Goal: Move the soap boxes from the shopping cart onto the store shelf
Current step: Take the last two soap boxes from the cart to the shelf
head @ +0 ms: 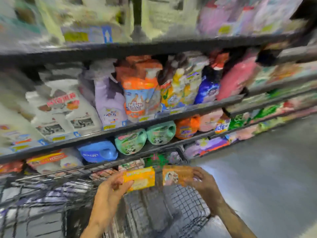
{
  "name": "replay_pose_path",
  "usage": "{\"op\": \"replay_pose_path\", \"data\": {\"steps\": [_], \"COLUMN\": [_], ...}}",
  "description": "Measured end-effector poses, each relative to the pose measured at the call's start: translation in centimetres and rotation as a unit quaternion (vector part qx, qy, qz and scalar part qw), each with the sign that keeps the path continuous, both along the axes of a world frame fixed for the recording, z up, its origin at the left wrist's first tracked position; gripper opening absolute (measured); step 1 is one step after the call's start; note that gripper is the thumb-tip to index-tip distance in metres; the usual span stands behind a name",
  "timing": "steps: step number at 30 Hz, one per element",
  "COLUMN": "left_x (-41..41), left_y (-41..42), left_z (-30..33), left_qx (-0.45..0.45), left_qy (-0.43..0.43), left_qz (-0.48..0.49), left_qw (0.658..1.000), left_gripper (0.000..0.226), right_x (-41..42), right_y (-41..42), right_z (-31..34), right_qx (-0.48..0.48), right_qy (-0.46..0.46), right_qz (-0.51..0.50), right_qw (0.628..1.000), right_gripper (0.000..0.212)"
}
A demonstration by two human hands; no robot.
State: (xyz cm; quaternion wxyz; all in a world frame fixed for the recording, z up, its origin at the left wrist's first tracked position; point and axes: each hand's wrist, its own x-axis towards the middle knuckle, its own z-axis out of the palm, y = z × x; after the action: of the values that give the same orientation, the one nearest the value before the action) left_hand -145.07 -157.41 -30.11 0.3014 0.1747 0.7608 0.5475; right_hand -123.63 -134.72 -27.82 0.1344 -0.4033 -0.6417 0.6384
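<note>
Boxes in both hands, lifted above the far end of the shopping cart (188, 200), shelves straight ahead.

Left hand (113, 188) has its fingers wrapped round the near end of a yellow soap box (139, 177); right hand (203, 181) pinches the right end of an orange soap box (177, 174), and the two boxes sit just beside each other, almost end to end. More packs lie in the cart's far corner, though the blur hides what they are. Risk here, I'd say: each box is held by one end only, so a knock on the cart rim or the shelf edge (120, 130) could twist one loose. The shelves look crammed, with jugs (97, 151) and bottles (140, 90) right up to the front edge, and no open gap is plain to see. Pushing in blind could topple something. Open floor (265, 169) lies to the right.
</note>
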Motion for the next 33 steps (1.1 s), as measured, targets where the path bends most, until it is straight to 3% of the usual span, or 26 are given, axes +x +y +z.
{"op": "replay_pose_path", "data": {"steps": [3,8,15,25,33], "left_x": [2.1,6.5,13.5,27.5,34.3], "left_y": [3.7,10.8,20.2,35.5,45.6], "left_z": [4.8,11.9,20.1,27.8,30.9], "left_qx": [0.029,0.084,0.151,0.233,0.259], "left_qy": [0.011,0.044,0.123,0.140,0.178], "left_qz": [-0.043,-0.116,-0.198,-0.200,-0.159], "left_qw": [0.999,0.989,0.961,0.941,0.936], "left_gripper": [0.045,0.036,0.028,0.029,0.029], "right_x": [5.0,12.6,23.2,37.4,43.6], "right_y": [1.7,4.4,9.7,22.7,33.9], "right_z": [3.3,9.6,17.4,25.4,28.5], "right_qx": [0.058,0.111,0.160,0.218,0.243], "right_qy": [-0.007,-0.005,0.034,0.091,0.104], "right_qz": [-0.068,-0.161,-0.252,-0.277,-0.247], "right_qw": [0.996,0.981,0.954,0.931,0.932], "right_gripper": [0.034,0.049,0.047,0.046,0.045]}}
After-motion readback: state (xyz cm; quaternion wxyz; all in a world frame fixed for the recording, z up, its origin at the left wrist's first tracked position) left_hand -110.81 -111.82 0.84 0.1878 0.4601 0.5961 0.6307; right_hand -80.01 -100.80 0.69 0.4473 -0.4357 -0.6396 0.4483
